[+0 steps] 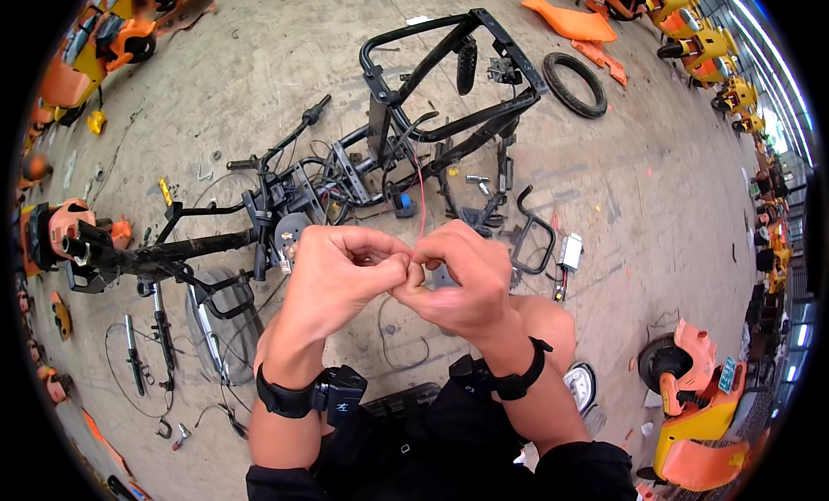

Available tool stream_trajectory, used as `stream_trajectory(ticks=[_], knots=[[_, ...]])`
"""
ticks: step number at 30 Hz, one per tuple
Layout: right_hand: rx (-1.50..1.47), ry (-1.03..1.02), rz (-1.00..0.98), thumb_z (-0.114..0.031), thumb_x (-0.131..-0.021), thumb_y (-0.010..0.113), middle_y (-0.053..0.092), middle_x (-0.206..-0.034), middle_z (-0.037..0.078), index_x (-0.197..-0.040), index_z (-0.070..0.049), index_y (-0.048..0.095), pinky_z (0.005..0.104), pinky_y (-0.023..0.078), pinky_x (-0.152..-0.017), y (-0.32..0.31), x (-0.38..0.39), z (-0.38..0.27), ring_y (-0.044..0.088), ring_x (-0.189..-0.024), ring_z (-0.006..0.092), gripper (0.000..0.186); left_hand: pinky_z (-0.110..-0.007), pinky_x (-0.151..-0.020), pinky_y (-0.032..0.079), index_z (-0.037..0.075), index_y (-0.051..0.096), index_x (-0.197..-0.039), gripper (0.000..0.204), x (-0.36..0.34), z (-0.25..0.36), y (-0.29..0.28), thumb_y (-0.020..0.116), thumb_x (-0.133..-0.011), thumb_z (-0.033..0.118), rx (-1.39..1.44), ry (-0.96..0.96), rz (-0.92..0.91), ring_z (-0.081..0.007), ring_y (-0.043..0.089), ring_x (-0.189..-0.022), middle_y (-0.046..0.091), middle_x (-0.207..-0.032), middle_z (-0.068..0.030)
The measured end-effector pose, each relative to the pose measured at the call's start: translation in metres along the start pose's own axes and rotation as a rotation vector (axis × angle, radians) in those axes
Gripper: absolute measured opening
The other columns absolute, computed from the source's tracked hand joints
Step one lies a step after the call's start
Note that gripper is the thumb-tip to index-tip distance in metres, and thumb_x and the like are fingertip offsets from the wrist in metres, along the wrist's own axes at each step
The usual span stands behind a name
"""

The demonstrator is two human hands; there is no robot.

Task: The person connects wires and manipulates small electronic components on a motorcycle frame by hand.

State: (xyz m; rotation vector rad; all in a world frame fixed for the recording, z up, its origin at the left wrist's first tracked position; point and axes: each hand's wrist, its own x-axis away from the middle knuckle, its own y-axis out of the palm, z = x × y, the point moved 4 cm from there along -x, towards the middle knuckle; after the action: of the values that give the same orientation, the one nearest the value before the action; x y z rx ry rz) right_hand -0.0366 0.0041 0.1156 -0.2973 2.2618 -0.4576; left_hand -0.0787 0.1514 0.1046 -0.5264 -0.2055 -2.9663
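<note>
Above the stripped scooter frame (pixel 432 147) on the concrete floor (pixel 656 199), left hand (pixel 332 272) and right hand (pixel 462 277) meet, fingers pinched shut on a thin red wire (pixel 420 203) rising toward them, kept taut for fine fingertip work.

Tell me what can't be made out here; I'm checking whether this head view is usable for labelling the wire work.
- Lower end of the red wire: head view, hidden between the pinched fingertips of the left hand and right hand.
- Small parts on the floor by the black scooter frame: too small to identify.
- Orange and yellow scooters: cut off and bent at the fisheye rim.
</note>
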Motion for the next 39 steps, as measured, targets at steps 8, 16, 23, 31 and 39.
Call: stream_trajectory(ticks=[8,16,23,31,39], knots=[[-0.034,0.097,0.052,0.004,-0.062,0.072,0.063,-0.067,0.004,-0.073,-0.006,0.059,0.0244,0.047,-0.047,0.003,0.002,0.001,0.061,-0.054,0.0151,0.020,-0.021,-0.061,0.051,-0.007,0.075,-0.093,0.018,0.001,-0.002,-0.001,0.072,-0.080,0.005,0.070,0.015,0.024,-0.0075,0.064,-0.069,0.072,-0.079,-0.0083],[-0.043,0.132,0.030,0.003,-0.065,0.074,0.065,-0.069,0.004,-0.078,-0.006,0.064,0.0259,0.048,-0.049,-0.006,0.001,-0.004,0.063,-0.056,0.0163,0.019,-0.023,-0.062,0.053,-0.007,0.074,-0.094,0.017,0.002,-0.002,-0.001,0.072,-0.082,0.004,0.078,0.061,0.016,-0.0084,0.065,-0.067,0.072,-0.077,-0.0088],[0.096,0.040,-0.225,-0.001,-0.068,0.075,0.067,-0.074,0.004,-0.080,-0.007,0.065,0.0282,0.049,-0.050,-0.018,-0.012,-0.004,0.064,-0.059,0.0196,0.017,-0.023,-0.065,0.054,-0.007,0.074,-0.096,0.017,0.003,0.004,0.001,0.071,-0.082,0.003,-0.136,0.164,0.046,-0.0094,0.067,-0.069,0.073,-0.077,-0.0088],[0.166,0.053,-0.296,-0.001,-0.068,0.076,0.067,-0.075,0.006,-0.079,-0.006,0.065,0.0296,0.050,-0.052,-0.008,-0.018,-0.001,0.066,-0.061,0.0214,0.016,-0.024,-0.065,0.054,-0.005,0.074,-0.093,0.016,0.001,0.003,-0.003,0.071,-0.078,0.000,-0.267,0.359,0.101,-0.0103,0.067,-0.069,0.072,-0.077,-0.0092],[0.197,-0.029,-0.335,-0.005,-0.068,0.075,0.061,-0.069,0.003,-0.076,-0.008,0.063,0.0296,0.045,-0.045,-0.004,-0.014,0.010,0.060,-0.052,0.0197,0.014,-0.026,-0.060,0.053,-0.003,0.075,-0.090,0.015,0.000,0.006,0.002,0.073,-0.076,0.002,-0.459,0.395,0.132,-0.0129,0.066,-0.064,0.070,-0.073,-0.0102]])
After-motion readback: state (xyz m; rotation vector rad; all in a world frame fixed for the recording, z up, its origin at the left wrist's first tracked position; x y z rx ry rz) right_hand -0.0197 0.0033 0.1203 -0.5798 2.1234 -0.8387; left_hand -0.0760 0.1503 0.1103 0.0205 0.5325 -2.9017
